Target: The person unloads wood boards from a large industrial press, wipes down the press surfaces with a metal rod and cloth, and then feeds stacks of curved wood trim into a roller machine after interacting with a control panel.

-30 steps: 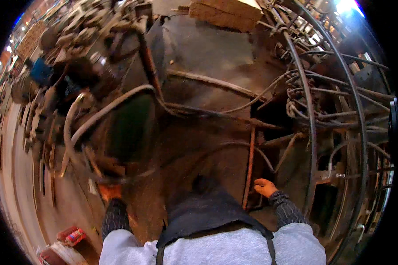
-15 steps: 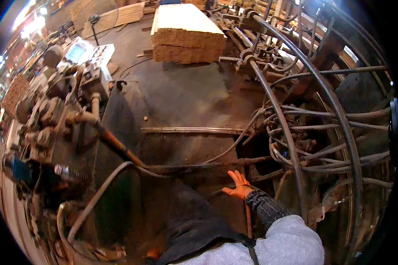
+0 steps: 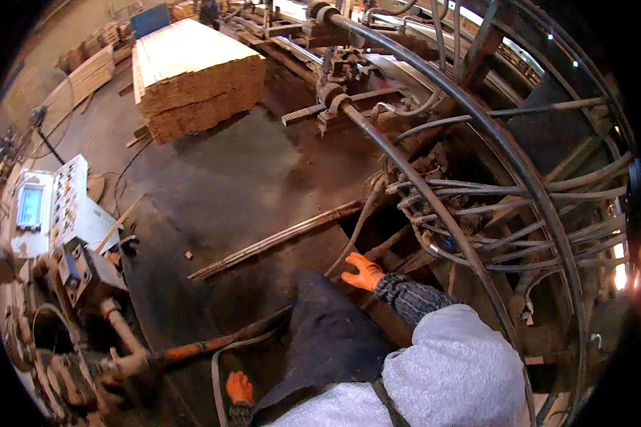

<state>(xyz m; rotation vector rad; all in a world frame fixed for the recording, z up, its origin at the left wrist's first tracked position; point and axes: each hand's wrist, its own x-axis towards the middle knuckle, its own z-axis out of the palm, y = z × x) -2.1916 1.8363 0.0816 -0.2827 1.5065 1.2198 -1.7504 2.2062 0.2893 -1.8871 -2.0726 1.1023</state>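
My right hand (image 3: 364,272), in an orange glove with a dark knitted cuff, reaches forward with fingers spread and nothing in them. It is nearest to a brown hose (image 3: 356,238) that runs down beside a dark gap in the floor; whether it touches the hose I cannot tell. Low at my left side hangs my left hand (image 3: 239,388), also gloved in orange, its fingers loosely extended and holding nothing visible. Close by it are a grey hose (image 3: 217,373) and a rusty orange pipe (image 3: 192,350). A dark apron (image 3: 331,334) covers my front between the hands.
Several thin wood strips (image 3: 278,240) lie on the floor ahead. Beyond them stands a large lumber stack (image 3: 203,92). A control console (image 3: 78,203) and greasy machinery (image 3: 85,341) are on the left. Long curved pipes (image 3: 420,181) and bundled hoses (image 3: 491,206) crowd the right.
My view has turned right, so the lumber stack and console sit farther left. My right hand has stayed spread and shifted slightly left in view; my left hand has come more fully into sight.
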